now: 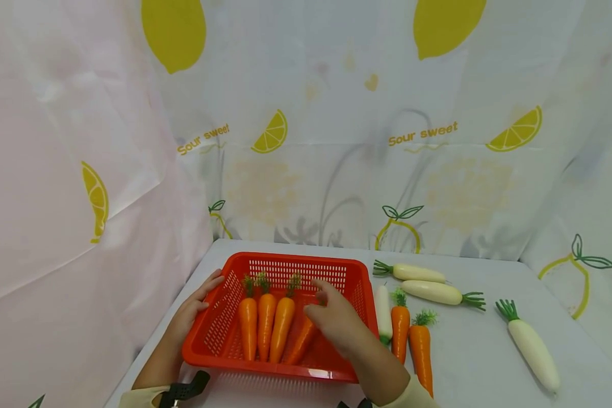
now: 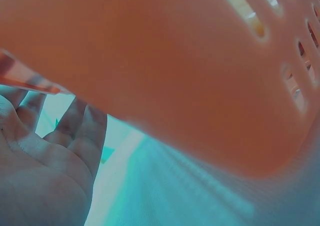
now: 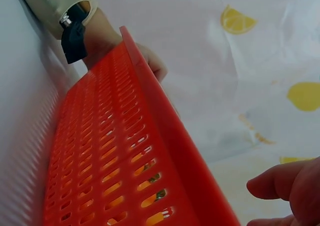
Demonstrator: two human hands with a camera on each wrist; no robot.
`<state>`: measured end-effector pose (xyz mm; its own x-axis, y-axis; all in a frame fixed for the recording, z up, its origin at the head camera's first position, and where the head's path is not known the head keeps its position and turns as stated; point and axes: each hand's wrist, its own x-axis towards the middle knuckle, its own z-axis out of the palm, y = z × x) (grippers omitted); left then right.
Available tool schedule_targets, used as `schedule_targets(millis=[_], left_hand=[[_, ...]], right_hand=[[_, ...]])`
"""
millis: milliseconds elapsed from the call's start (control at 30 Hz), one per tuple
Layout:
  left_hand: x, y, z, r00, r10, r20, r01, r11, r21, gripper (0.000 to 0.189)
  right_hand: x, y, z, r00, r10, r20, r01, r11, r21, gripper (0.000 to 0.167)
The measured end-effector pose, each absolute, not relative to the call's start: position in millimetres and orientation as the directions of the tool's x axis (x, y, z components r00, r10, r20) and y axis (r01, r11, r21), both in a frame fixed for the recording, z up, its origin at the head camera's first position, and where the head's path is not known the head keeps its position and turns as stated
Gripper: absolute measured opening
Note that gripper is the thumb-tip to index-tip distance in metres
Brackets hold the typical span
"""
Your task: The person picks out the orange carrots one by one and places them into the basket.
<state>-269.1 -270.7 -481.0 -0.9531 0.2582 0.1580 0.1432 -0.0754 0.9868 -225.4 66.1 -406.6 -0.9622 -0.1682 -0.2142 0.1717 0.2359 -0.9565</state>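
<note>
A red plastic basket (image 1: pixel 270 369) with slotted walls stands on the table and holds several orange carrots (image 1: pixel 247 328) with green tops, lying side by side. My left hand (image 1: pixel 190 311) grips the basket's left rim; in the left wrist view its fingertips pass out of sight behind the rim. Over the basket's right half is my right hand (image 1: pixel 336 320), thumb and index finger apart. Below it lies the rightmost carrot (image 1: pixel 302 341), its top end partly hidden by that hand. The right wrist view shows the thumb (image 3: pixel 275 182) beyond the basket rim, and no carrot between the visible fingers.
Right of the basket lie two more carrots (image 1: pixel 400 326) and a white radish (image 1: pixel 383 311) close to its wall. Two white radishes (image 1: pixel 430 292) lie farther back, another (image 1: pixel 534 354) at the far right. Lemon-printed cloth (image 1: pixel 326 170) hangs behind and beside the white table (image 1: pixel 479 345).
</note>
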Motion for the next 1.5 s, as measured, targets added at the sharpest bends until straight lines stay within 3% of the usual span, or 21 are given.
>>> schedule_targets(millis=[1133, 1500], left_hand=[[-268.8, -268.8, -482.4, -0.952, 0.266, 0.151, 0.135, -0.078, 0.988, 0.064], [-272.2, -274.0, -486.8, -0.927, 0.290, 0.237, 0.222, -0.084, 0.971, 0.065]], right_hand=[[-217.7, 79.6, -413.0, -0.994, -0.049, -0.102, 0.092, 0.176, -0.980, 0.055], [-213.0, 86.2, -414.4, -0.999, 0.017, 0.031, -0.031, -0.029, -0.999, 0.046]])
